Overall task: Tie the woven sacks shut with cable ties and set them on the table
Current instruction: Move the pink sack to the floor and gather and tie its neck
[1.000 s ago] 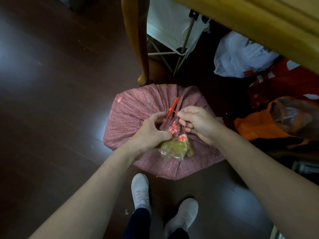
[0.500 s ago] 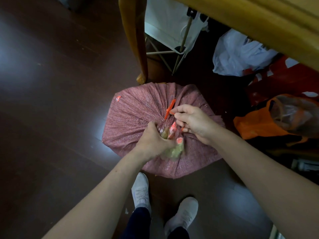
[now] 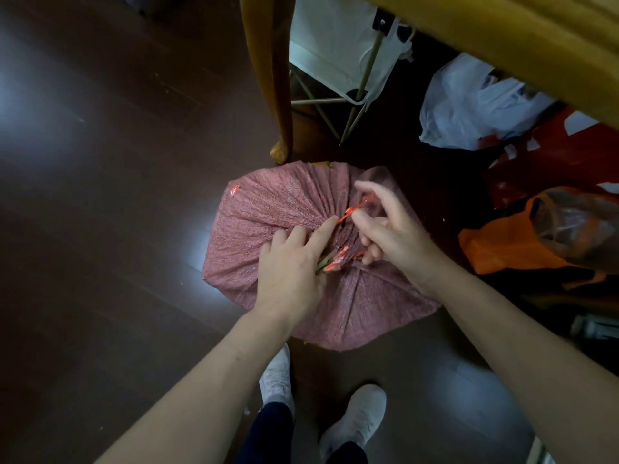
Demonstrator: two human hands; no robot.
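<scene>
The fingers (image 3: 366, 221) of the right hand (image 3: 392, 236) are curled and pinch the orange cable tie (image 3: 357, 208) near its free end, with the index finger lifted clear. The left hand (image 3: 288, 269) lies flat, its straight fingers pressing the gathered neck of the woven sack (image 3: 268, 209), index tip just beside the tie.

The mouth is bunched into pleats and the tie seems to run round it. Whether the tie is threaded through its head or drawn tight is hidden under the hands. I judge this sack to be midway through closing: cinching is left, then the lift.

The sack stands on the dark floor (image 3: 100, 195), not on the table (image 3: 502, 31), whose edge overhangs at upper right, its leg (image 3: 271, 78) just behind the sack. No other sack shows.

Open floor lies to the left. To the right an orange bag (image 3: 495, 249) and a white plastic bag (image 3: 469, 105) crowd in, and the person's shoes (image 3: 355, 426) stand close below. The lift probably wants to start leftward, clear of the table edge.
</scene>
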